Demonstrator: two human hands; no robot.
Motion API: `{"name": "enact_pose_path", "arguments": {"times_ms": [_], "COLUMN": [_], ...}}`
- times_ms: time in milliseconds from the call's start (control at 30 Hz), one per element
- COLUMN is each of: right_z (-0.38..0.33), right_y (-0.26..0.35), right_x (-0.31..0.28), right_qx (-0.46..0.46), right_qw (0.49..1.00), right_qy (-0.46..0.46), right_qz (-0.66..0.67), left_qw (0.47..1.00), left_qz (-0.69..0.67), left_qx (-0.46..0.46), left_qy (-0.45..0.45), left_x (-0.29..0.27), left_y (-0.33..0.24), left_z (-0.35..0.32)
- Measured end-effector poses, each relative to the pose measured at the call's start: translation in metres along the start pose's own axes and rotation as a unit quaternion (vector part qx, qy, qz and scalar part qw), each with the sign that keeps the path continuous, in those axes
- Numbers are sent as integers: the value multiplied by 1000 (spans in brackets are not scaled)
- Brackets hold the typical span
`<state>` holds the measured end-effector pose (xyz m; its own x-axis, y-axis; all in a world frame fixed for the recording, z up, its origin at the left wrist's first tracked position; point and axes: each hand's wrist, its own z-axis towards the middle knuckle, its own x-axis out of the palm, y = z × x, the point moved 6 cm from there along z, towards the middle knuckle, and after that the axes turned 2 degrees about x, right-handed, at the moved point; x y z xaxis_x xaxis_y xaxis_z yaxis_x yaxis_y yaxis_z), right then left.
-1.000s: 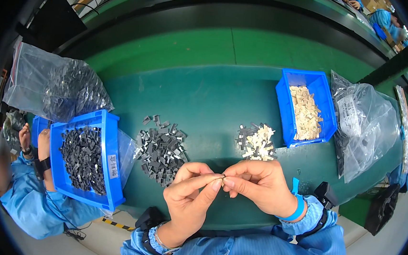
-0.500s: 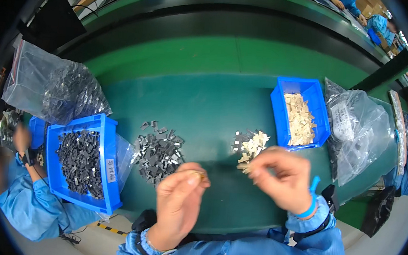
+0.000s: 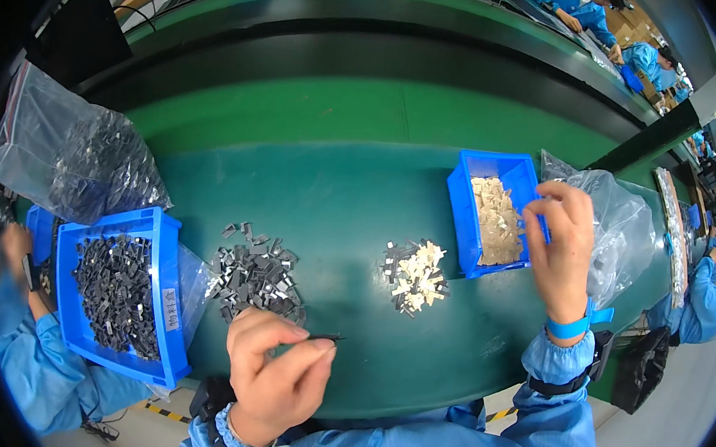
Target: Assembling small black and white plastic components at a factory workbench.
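The left hand [image 3: 279,377] pinches 1 black piece [image 3: 327,336]. The right hand [image 3: 564,252] is at the right bin [image 3: 464,219], finger and thumb close together; I cannot tell whether they hold anything. On the worktop [image 3: 326,204] lie 2 piles: mixed [image 3: 418,276] and black [image 3: 255,274]. Whether any pieces are joined is too small to tell. With the left bin [image 3: 165,275] also well stocked, much seems left.

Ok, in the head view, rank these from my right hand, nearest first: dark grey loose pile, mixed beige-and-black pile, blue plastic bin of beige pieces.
From your right hand:
1. Blue plastic bin of beige pieces, just left.
2. Mixed beige-and-black pile, mid-table.
3. Dark grey loose pile, farther left.
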<state>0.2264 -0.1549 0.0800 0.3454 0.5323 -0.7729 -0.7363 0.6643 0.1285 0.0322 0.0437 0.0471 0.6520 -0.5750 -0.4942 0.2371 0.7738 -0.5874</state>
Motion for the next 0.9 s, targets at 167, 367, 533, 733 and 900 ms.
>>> {"name": "enact_pose_path", "arguments": {"times_ms": [167, 367, 533, 733, 900], "right_z": [-8, -29, -37, -40, -42], "right_y": [45, 95, 106, 110, 107], "right_x": [13, 47, 55, 49, 46], "right_qx": [66, 31, 29, 9, -6], "right_qw": [920, 726, 660, 661, 778], "right_qy": [158, 368, 427, 430, 340], "right_qz": [353, 580, 618, 615, 528], "left_qw": [979, 969, 962, 962, 971], "left_qz": [80, 102, 102, 93, 135], "left_qx": [190, 223, 246, 241, 184], "left_qy": [12, 35, 59, 90, 71], "left_x": [2, 8, 11, 11, 22], "left_y": [-22, -33, -32, -35, -13], "left_z": [-7, -15, -18, -19, -4]}}
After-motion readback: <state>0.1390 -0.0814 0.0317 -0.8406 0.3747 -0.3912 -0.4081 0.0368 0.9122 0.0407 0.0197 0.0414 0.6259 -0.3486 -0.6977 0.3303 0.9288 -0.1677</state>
